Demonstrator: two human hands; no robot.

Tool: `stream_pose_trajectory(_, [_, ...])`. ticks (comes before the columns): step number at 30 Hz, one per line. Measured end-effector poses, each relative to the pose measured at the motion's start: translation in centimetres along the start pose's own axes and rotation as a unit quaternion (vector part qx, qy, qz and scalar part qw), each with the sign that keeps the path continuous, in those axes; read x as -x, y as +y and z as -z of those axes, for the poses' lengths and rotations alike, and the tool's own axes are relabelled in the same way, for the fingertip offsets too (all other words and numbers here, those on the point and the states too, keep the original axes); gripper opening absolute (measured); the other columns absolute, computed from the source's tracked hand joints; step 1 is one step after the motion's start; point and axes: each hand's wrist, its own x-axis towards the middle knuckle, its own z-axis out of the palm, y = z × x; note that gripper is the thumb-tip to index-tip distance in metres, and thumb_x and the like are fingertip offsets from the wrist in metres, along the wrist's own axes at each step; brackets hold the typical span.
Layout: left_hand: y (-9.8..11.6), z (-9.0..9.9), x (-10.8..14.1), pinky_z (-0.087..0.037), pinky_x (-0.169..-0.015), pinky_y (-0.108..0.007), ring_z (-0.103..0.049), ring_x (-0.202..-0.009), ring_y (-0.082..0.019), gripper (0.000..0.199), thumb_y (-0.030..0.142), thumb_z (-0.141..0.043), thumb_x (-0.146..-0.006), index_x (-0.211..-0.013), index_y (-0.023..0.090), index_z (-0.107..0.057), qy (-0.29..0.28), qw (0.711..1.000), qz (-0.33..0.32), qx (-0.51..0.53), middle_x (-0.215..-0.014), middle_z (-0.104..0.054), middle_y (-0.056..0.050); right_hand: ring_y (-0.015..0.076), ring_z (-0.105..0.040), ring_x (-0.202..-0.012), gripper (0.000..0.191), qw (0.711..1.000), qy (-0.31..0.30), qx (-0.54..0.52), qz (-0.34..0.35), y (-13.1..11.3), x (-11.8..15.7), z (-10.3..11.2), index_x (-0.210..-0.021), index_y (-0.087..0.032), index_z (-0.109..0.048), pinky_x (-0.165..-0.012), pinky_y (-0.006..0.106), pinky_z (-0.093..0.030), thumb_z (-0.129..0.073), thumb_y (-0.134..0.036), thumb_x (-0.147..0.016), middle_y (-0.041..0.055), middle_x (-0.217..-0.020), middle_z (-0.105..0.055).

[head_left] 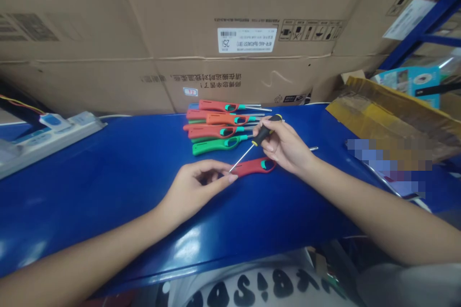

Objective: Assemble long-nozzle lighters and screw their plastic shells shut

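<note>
A red long-nosed gas lighter (251, 167) lies on the blue table, its metal nozzle pointing right. My left hand (196, 186) is closed on the butt end of this lighter between thumb and fingers. In my right hand (284, 146) is a screwdriver (262, 134) with a black and yellow handle. Its thin shaft slants down to the left, and the tip is at the lighter's butt end by my left fingertips. Just beyond my hands lies a pile of several similar lighters, with a green lighter (216, 145) nearest and an orange lighter (225, 119) farther back.
A large cardboard box (173, 33) stands along the back of the blue table (118, 163). On the left is a white power strip (54, 136) with a plug. A taped brown carton (389, 115) and a blurred-out phone-like object (385, 180) are at the right.
</note>
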Motion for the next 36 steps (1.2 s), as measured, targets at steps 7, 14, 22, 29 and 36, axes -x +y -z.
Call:
stream_pose_trajectory(7, [0.43, 0.31, -0.01, -0.053, -0.069, -0.027, -0.066, -0.068, -0.016, 0.014, 0.034, -0.081, -0.079, -0.083, 0.021, -0.083, -0.003, 0.999, -0.009, 0.034, -0.079, -0.079, -0.002, 0.0031, -0.039, -0.041, 0.02, 1.0, 0.004, -0.015, 0.0, -0.03, 0.04, -0.02, -0.079, -0.019, -0.054, -0.029, 0.016, -0.028, -0.069, -0.031, -0.082, -0.0011, -0.077, -0.066])
stream_pose_trajectory(14, [0.29, 0.09, -0.06, -0.037, -0.053, -0.021, -0.043, -0.057, -0.008, 0.024, 0.042, -0.076, -0.085, -0.087, 0.019, -0.083, 0.007, 0.975, 0.085, 0.205, -0.08, -0.076, -0.005, 0.0027, -0.039, -0.041, 0.02, 0.997, 0.052, -0.062, -0.006, -0.5, 0.16, -0.27, -0.08, -0.019, -0.055, -0.031, 0.014, -0.029, -0.071, -0.03, -0.075, -0.003, -0.071, -0.066])
stream_pose_trajectory(22, [-0.02, -0.25, -0.15, -0.032, -0.054, -0.019, -0.037, -0.058, -0.006, 0.029, 0.042, -0.077, -0.085, -0.084, 0.013, -0.082, -0.028, 0.935, 0.146, 0.322, -0.065, -0.059, -0.001, 0.004, -0.045, -0.043, 0.022, 0.996, 0.056, -0.065, 0.021, -0.2, 0.28, -0.4, -0.081, -0.019, -0.056, -0.031, 0.013, -0.033, -0.074, -0.03, -0.074, -0.002, -0.074, -0.068])
stream_pose_trajectory(29, [0.12, -0.44, -0.25, -0.033, -0.052, -0.017, -0.036, -0.056, -0.004, 0.028, 0.04, -0.083, -0.08, -0.085, 0.012, -0.082, -0.014, 0.918, 0.171, 0.357, -0.073, -0.067, -0.004, 0.0044, -0.047, -0.043, 0.028, 0.996, 0.063, -0.062, 0.029, -0.09, 0.14, -0.38, -0.083, -0.02, -0.054, -0.031, 0.014, -0.036, -0.077, -0.032, -0.072, -0.0023, -0.074, -0.07])
stream_pose_trajectory(36, [0.35, -0.54, -0.33, -0.035, -0.051, -0.016, -0.037, -0.055, -0.003, 0.028, 0.036, -0.085, -0.078, -0.095, 0.014, -0.081, 0.006, 0.907, 0.175, 0.383, -0.084, -0.074, -0.005, 0.0068, -0.056, -0.049, 0.033, 0.995, 0.046, -0.009, 0.091, 0.24, 0.67, -0.57, -0.089, -0.022, -0.055, -0.038, 0.017, -0.05, -0.08, -0.039, -0.076, -0.0031, -0.081, -0.071])
